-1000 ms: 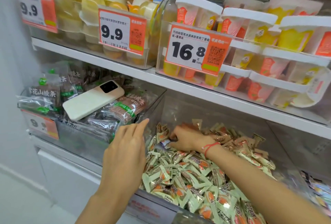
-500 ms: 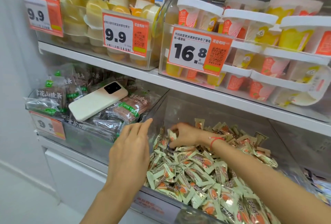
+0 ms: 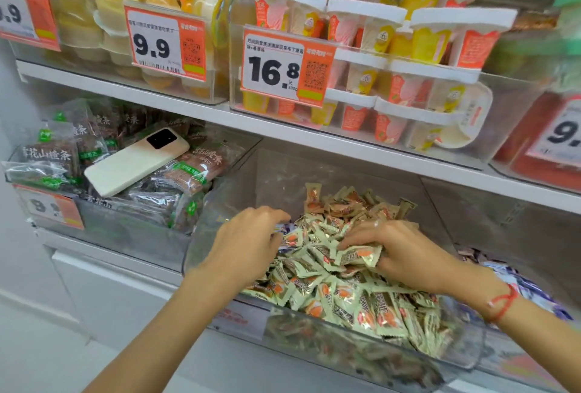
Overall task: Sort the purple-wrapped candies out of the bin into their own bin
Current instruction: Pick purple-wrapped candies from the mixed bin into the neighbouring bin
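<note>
Both hands dig in the clear bin at lower centre. A purple-wrapped candy peeks under the left hand, fingers curled on it; the right hand clutches green candies. The purple bin lies lower right.

Left hand: palm down, fingers curled and pointing right, knuckles up; whether it grips anything cannot be told.
Left forearm: bare, rises from the lower left edge.
Right hand: palm down, fingers bent and spread leftward.
Right wrist: wears a red string.
Right forearm: bare, enters from lower right.
</note>
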